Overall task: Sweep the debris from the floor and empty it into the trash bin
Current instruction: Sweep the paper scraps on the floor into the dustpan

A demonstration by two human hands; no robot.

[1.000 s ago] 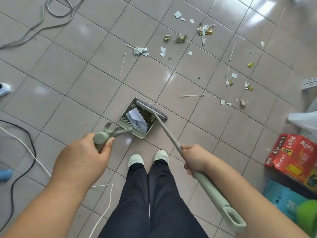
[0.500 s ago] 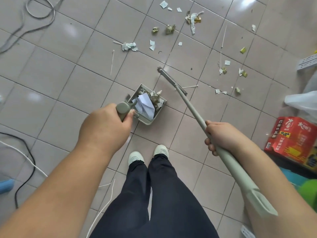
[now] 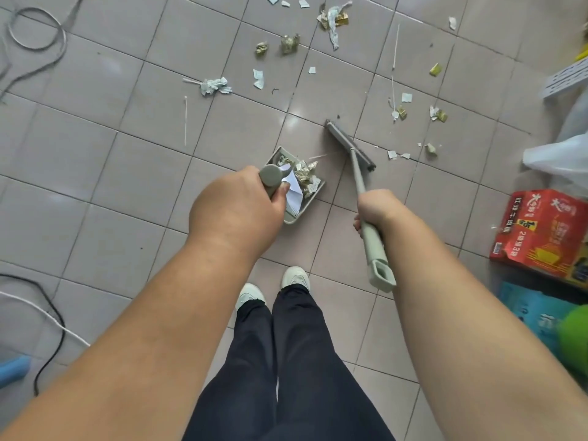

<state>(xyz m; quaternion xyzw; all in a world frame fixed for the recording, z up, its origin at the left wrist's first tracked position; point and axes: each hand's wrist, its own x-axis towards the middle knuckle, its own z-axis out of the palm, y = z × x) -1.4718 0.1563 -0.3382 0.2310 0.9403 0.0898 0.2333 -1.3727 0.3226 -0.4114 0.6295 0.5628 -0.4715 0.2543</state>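
While the dustpan [image 3: 313, 190] at the centre of the frame already carries a folded white paper [image 3: 294, 186] and crumpled gold wrappers [image 3: 304, 175], much debris lies loose on the tiled floor [image 3: 127, 173] across the upper middle and upper right, so I judge the sweeping step under way and the emptying not yet due; no trash bin shows in this view. As I judge it, the next move calls for drawing the broom head [image 3: 350, 146], just right of the pan's mouth, behind the scraps [image 3: 396, 154] at centre right and pulling them toward the pan. Left hand [image 3: 237, 211] grips the dustpan's handle [image 3: 270, 178], fingers wrapped round it, thumb alongside. Right hand [image 3: 374, 208] is clenched round the broom's pale green shaft [image 3: 370, 240], whose looped end points toward the lower right
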